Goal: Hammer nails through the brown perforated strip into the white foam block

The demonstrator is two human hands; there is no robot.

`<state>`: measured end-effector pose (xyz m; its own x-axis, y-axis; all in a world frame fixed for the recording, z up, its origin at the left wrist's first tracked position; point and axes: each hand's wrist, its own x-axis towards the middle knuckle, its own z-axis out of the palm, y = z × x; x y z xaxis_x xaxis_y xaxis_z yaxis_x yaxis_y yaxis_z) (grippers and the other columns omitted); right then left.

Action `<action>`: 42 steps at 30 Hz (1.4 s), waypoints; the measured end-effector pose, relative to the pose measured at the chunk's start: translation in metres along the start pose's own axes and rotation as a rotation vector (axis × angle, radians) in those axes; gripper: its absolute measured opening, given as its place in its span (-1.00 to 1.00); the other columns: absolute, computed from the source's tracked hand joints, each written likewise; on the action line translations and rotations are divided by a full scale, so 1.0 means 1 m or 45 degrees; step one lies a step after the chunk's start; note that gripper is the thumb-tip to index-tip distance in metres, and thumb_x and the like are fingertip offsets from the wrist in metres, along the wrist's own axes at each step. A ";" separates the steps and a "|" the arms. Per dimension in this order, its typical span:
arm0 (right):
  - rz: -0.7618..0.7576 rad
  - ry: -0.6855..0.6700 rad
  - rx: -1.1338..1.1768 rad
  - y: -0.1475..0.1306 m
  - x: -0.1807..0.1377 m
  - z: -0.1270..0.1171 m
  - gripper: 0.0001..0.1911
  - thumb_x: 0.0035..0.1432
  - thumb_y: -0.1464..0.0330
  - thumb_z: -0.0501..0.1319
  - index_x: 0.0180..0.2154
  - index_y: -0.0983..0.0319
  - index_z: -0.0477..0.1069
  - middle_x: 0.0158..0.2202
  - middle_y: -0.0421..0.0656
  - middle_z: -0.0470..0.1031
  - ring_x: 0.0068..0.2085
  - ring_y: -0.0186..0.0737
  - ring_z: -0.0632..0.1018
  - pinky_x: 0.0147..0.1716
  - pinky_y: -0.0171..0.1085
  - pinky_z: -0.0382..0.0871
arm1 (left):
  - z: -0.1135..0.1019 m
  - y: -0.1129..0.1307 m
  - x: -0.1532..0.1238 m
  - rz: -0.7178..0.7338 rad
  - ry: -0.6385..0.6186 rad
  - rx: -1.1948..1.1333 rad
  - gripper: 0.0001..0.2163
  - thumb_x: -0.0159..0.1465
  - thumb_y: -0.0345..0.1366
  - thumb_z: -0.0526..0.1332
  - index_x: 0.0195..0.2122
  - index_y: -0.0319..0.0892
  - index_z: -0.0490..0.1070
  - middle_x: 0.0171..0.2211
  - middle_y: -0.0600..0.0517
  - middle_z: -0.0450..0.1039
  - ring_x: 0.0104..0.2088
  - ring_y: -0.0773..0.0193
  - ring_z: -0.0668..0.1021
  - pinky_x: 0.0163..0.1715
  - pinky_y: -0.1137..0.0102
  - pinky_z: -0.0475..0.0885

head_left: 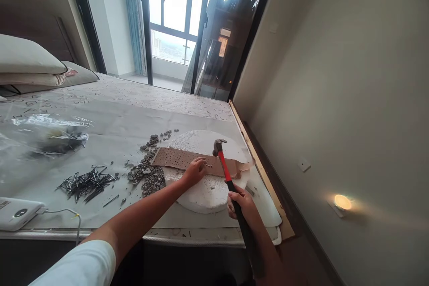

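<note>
My right hand [241, 204] is closed round the black grip of a red-and-black hammer [225, 169], whose steel head hangs just above a brown perforated strip [174, 158]. That strip lies across a round white foam disc [208, 192]. My left hand [195, 170] rests on the strip near its middle, fingers pinched together close under the hammer head; whatever is between them is too small to make out.
A heap of dark nails [86, 182] and a trail of grey rubble [149, 175] lie left of the disc on the covered bed [110, 120]. A crumpled clear plastic bag [56, 136], a white power bank [18, 213] with cable, pillows [30, 60]. The wall stands close on the right.
</note>
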<state>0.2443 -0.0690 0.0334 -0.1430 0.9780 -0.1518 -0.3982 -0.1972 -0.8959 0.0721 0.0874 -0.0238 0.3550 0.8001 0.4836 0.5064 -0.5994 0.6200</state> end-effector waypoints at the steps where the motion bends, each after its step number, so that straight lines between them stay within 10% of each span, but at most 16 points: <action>1: 0.019 0.013 0.001 0.002 0.001 0.000 -0.60 -0.10 0.23 0.27 -0.21 0.26 0.30 -0.80 -0.42 0.19 -0.80 -0.47 0.15 -0.81 -0.45 -0.04 | -0.004 -0.001 0.001 0.007 -0.006 0.006 -0.78 0.11 -0.44 0.05 -0.27 -0.19 0.43 -0.03 -0.14 0.42 -0.01 0.15 0.46 -0.04 0.19 0.40; 7: 0.156 0.040 0.021 0.021 0.010 -0.008 -0.51 -0.20 0.19 0.28 -0.21 0.24 0.24 -0.84 -0.44 0.17 -0.83 -0.44 0.12 -0.85 -0.45 -0.10 | -0.072 -0.005 -0.012 -0.033 0.110 0.137 -0.78 0.16 -0.34 0.03 -0.27 -0.18 0.45 -0.05 -0.11 0.44 -0.03 0.13 0.47 -0.02 0.17 0.38; 13: 0.197 0.046 0.086 0.029 0.000 -0.018 -0.56 -0.21 0.19 0.30 -0.26 0.21 0.24 -0.81 -0.42 0.19 -0.81 -0.44 0.17 -0.81 -0.45 -0.06 | -0.181 -0.048 -0.091 -0.392 0.390 0.445 -0.74 0.15 -0.33 -0.01 -0.26 -0.19 0.44 -0.09 -0.08 0.45 -0.11 0.19 0.48 -0.12 0.32 0.41; 18: 0.204 0.013 0.155 0.036 0.001 -0.019 -0.61 -0.12 0.21 0.25 -0.22 0.21 0.27 -0.79 -0.41 0.18 -0.79 -0.43 0.19 -0.79 -0.44 -0.10 | -0.238 -0.084 -0.180 -0.788 -0.027 0.800 -0.78 0.12 -0.32 0.04 -0.37 -0.17 0.47 -0.27 -0.07 0.49 -0.19 0.15 0.49 -0.12 0.33 0.36; 30: 0.104 0.043 0.116 0.010 0.003 0.006 -0.56 -0.21 0.19 0.26 -0.27 0.22 0.22 -0.80 -0.41 0.21 -0.80 -0.43 0.17 -0.80 -0.43 -0.05 | -0.204 -0.093 -0.177 -0.868 -0.542 1.167 -0.82 0.15 -0.35 0.03 -0.48 -0.23 0.41 -0.24 -0.13 0.45 -0.27 0.14 0.52 -0.36 0.40 0.30; 42: 0.014 0.117 0.177 -0.013 -0.004 -0.012 -0.69 -0.19 0.23 0.25 -0.44 0.19 0.16 -0.80 -0.39 0.20 -0.79 -0.43 0.19 -0.81 -0.42 -0.03 | -0.179 -0.029 -0.072 -0.788 -0.148 0.354 -0.66 0.12 -0.07 0.04 -0.26 -0.18 0.42 -0.52 0.04 0.49 -0.44 0.22 0.53 -0.43 0.42 0.35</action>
<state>0.2609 -0.0700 0.0410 -0.0669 0.9766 -0.2044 -0.5194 -0.2090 -0.8286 -0.1094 0.0428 0.0339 0.0096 0.9999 0.0127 0.8202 -0.0152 0.5718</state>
